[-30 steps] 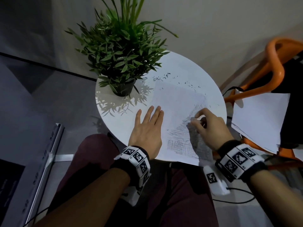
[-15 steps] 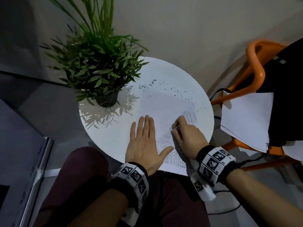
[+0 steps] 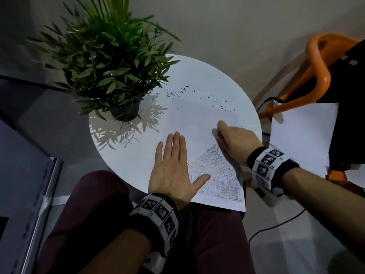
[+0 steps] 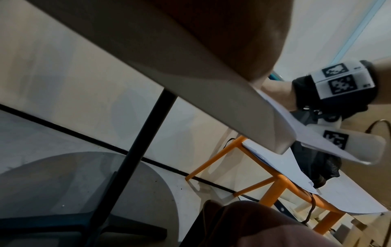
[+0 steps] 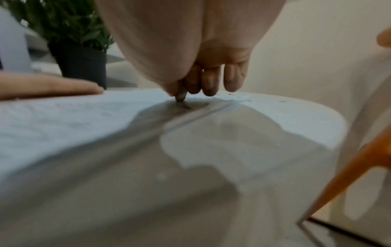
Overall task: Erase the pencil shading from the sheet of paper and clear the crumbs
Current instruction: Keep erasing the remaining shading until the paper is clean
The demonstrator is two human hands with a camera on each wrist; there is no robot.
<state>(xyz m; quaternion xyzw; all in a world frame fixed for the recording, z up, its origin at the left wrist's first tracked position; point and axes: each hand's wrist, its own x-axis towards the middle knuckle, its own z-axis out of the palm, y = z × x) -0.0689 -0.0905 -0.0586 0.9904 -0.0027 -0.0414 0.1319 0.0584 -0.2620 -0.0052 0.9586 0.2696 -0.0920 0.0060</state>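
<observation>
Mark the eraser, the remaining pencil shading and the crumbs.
small grey eraser (image 5: 181, 97): right wrist view, tip pressed on paper.
dark pencil shading (image 3: 215, 165): head view, middle of the hatched patch.
dark eraser crumbs (image 3: 175, 93): head view, cluster beside the plant.

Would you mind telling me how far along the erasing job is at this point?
Done: the far part of the sheet looks clean. In hand: the left hand lies flat on the sheet while the right hand pinches an eraser against it at the top of the shading. Left: the near corner is still densely shaded, and crumbs lie scattered on the table near the plant.
</observation>
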